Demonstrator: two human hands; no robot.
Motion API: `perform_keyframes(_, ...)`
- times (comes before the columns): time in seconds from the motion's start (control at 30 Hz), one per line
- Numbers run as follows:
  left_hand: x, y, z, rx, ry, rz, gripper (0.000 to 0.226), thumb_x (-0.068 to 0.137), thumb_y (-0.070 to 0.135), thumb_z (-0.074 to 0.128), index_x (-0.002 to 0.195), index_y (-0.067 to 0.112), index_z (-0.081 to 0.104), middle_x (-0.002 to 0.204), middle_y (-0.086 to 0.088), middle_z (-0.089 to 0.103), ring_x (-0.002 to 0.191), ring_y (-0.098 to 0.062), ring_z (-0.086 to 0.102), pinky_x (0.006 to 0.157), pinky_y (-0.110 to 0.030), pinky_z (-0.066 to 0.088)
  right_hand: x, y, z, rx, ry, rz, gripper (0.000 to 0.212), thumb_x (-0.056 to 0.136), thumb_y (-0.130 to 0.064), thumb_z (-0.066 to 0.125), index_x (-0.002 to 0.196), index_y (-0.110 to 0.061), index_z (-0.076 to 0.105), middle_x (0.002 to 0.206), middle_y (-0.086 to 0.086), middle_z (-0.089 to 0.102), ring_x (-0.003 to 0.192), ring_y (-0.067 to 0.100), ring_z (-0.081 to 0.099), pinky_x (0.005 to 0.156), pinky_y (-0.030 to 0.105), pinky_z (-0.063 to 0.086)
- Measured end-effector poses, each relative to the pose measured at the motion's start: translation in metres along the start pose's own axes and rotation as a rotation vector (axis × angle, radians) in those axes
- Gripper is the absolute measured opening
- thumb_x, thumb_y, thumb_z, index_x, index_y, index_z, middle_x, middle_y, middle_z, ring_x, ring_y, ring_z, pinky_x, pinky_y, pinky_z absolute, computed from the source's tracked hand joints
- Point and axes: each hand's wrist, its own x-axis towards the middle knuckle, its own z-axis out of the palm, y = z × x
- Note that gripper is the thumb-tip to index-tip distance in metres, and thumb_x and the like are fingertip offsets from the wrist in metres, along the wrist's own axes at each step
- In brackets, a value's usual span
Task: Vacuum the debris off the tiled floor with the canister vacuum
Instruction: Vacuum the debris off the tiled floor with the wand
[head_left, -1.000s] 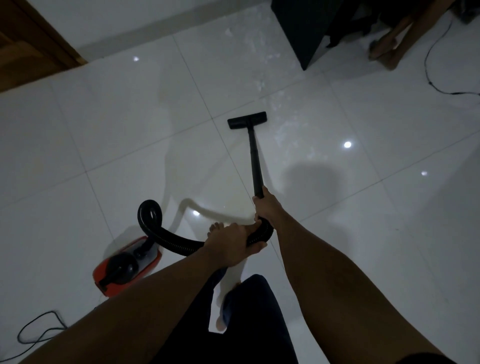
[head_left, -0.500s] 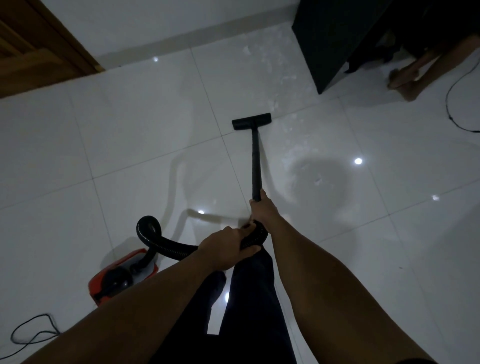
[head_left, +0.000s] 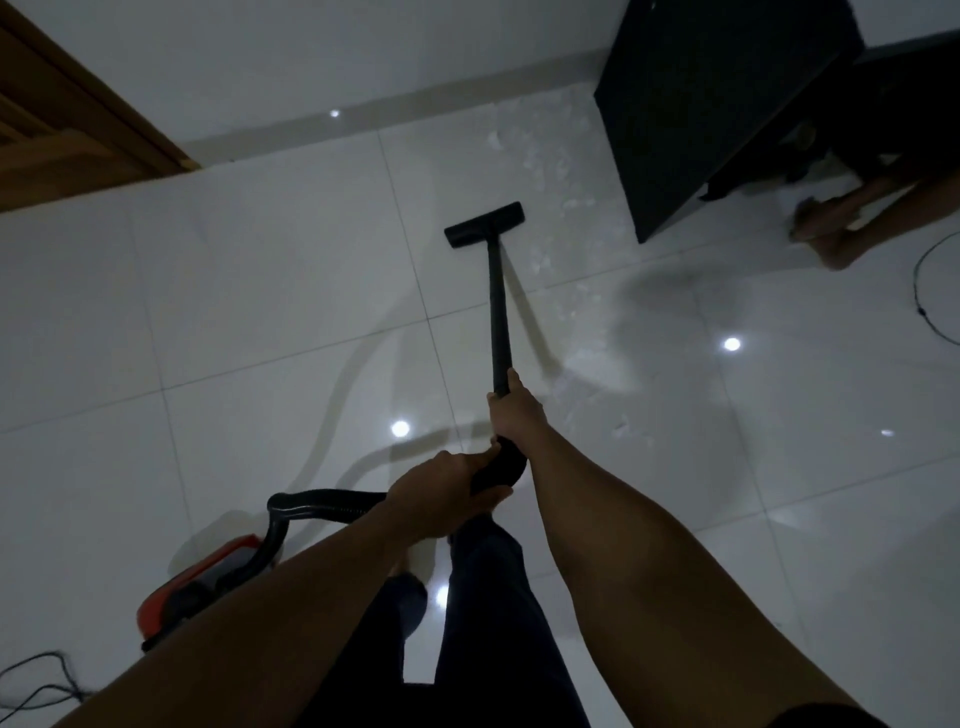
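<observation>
The right hand (head_left: 511, 410) gripped the black wand (head_left: 497, 312); the left hand (head_left: 447, 493), just behind it, curled round the hose (head_left: 322, 503) end. Ahead of both, the floor head (head_left: 484, 224) rested on the tiled floor (head_left: 260, 312) beside pale debris (head_left: 558, 166). The canister vacuum (head_left: 202, 587) sat behind the left hand.

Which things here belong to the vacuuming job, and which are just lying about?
In the job: floor nozzle, wand, hose, orange canister, debris flecks, left hand gripping the hose, right hand gripping the wand.

Just there: dark cabinet, wooden door, loose cable, another person's feet.
</observation>
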Motion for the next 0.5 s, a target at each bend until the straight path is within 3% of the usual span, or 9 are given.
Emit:
perform_keyframes(0.2,0.039,0.004,-0.043,-0.025,0.037,-0.055,0.069,0.076,0.078,0.033,0.133,0.040,0.045,0.088,0.002,0.069,0.074,-0.015,0.067,0.071,-0.040,0.057,0.031,-0.050,-0.024,-0.005,0.011,-0.031,0.066,0.105,-0.034,0.045,0.161,-0.038,0.010,0.133,0.012,0.059,0.092,0.026,0.064,0.070,0.034,0.054)
perform_keyframes(0.27,0.049,0.003,-0.061,0.001,0.019,-0.088,0.063,0.081,0.077,0.038,0.134,0.042,0.040,0.104,-0.006,0.069,0.086,-0.021,0.068,0.079,-0.043,0.058,0.041,-0.065,-0.026,-0.007,0.013,-0.039,0.066,0.105,-0.035,0.044,0.161,-0.037,0.011,0.135,0.013,0.058,0.103,0.030,0.065,0.087,0.041,0.058)
perform_keyframes(0.33,0.062,0.001,-0.083,0.040,0.044,-0.135,0.069,0.085,0.072,0.042,0.145,0.040,0.033,0.142,-0.017,0.051,0.121,-0.033,0.057,0.100,-0.047,0.050,0.054,-0.085,-0.032,-0.001,0.013,-0.044,0.066,0.105,-0.036,0.044,0.161,-0.037,0.011,0.136,0.013,0.058,0.106,0.032,0.066,0.092,0.045,0.058)
perform_keyframes(0.37,0.068,0.001,-0.093,0.054,0.052,-0.144,0.070,0.088,0.067,0.046,0.150,0.037,0.029,0.149,-0.016,0.044,0.129,-0.035,0.051,0.104,-0.047,0.047,0.059,-0.093,-0.034,0.000,0.018,-0.050,0.065,0.105,-0.036,0.045,0.161,-0.037,0.011,0.135,0.012,0.058,0.106,0.031,0.065,0.092,0.045,0.058)
perform_keyframes(0.43,0.082,0.002,-0.109,0.091,0.053,-0.066,0.068,0.095,0.051,0.055,0.153,0.031,0.026,0.139,-0.020,0.052,0.119,-0.034,0.059,0.097,-0.042,0.051,0.071,-0.112,-0.041,0.007,0.026,-0.054,0.066,0.104,-0.037,0.045,0.161,-0.038,0.012,0.135,0.013,0.058,0.104,0.031,0.066,0.091,0.046,0.059)
perform_keyframes(0.47,0.091,-0.001,-0.116,0.102,0.062,-0.029,0.072,0.095,0.047,0.057,0.153,0.032,0.018,0.142,-0.024,0.048,0.121,-0.037,0.057,0.098,-0.044,0.051,0.077,-0.121,-0.044,0.011,0.026,-0.051,0.066,0.104,-0.037,0.046,0.160,-0.040,0.012,0.135,0.013,0.057,0.103,0.032,0.066,0.089,0.046,0.060)
perform_keyframes(0.5,0.103,-0.006,-0.122,0.111,0.076,-0.007,0.079,0.094,0.049,0.058,0.152,0.036,0.007,0.154,-0.031,0.029,0.135,-0.042,0.044,0.105,-0.049,0.047,0.084,-0.131,-0.048,0.011,0.027,-0.049,0.066,0.104,-0.037,0.046,0.160,-0.041,0.011,0.136,0.014,0.056,0.101,0.033,0.067,0.084,0.045,0.061)
